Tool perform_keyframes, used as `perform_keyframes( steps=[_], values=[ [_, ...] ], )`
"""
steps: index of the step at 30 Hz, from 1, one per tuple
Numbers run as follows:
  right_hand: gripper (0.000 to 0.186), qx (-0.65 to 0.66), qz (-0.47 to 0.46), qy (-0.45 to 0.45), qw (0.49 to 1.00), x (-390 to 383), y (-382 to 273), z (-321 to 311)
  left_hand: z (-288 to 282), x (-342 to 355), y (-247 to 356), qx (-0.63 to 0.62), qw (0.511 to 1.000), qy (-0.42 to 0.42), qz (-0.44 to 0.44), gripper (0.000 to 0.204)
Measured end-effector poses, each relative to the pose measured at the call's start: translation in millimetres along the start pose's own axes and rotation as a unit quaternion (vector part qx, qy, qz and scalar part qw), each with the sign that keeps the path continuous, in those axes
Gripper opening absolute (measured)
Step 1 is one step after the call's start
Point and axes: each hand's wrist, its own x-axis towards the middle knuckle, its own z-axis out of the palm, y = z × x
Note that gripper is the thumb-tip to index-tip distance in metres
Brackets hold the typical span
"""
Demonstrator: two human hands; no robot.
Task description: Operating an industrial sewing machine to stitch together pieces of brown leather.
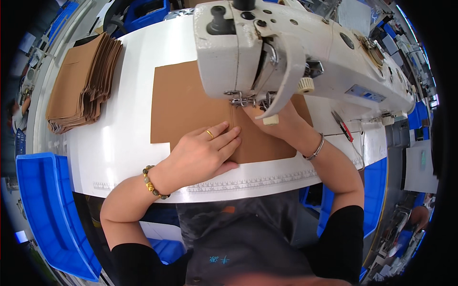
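Observation:
A flat brown panel (176, 102), looking like leather or fabric, lies on the white table under the head of a white sewing machine (329, 62). A seam or fold line runs down it toward the presser foot area (243, 100). My left hand (202, 152) rests on the panel with its fingers stretched out, left of and nearer than the needle area. Beyond it, my right hand (281, 125) reaches in beside the needle area, over the panel's right part. The machine's head and guard hide its fingers, so their grip cannot be seen.
A thick stack of brown panels (78, 81) sits at the far left of the table. Red-handled thread snips (342, 127) lie on the right. A printed ruler (238, 184) follows the near edge. Blue bins stand at the left (55, 205) and right (376, 200).

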Motion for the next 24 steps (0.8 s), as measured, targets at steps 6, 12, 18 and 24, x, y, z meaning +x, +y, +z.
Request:
perform_keyframes(
  steps=[6,12,18,24],
  values=[
    [0.006,-0.074,0.012,-0.051,0.996,-4.9,-12.2,-9.8,6.6,4.1,-4.1,-0.007,0.999,0.054,0.002,0.046],
    [0.004,-0.135,-0.001,-0.056,0.989,1.4,-30.4,-9.1,14.4,16.7,-23.0,0.039,0.99,0.091,-0.105,0.032],
    [0.014,-0.105,-0.001,-0.13,0.986,-6.0,-35.9,-15.9,26.2,25.1,-35.6,0.026,0.982,0.172,-0.072,0.018],
    [0.035,-0.221,-0.03,-0.21,0.952,2.3,-58.2,-34.5,23.6,17.8,-39.0,0.03,0.979,0.17,-0.104,0.015]
  ],
)
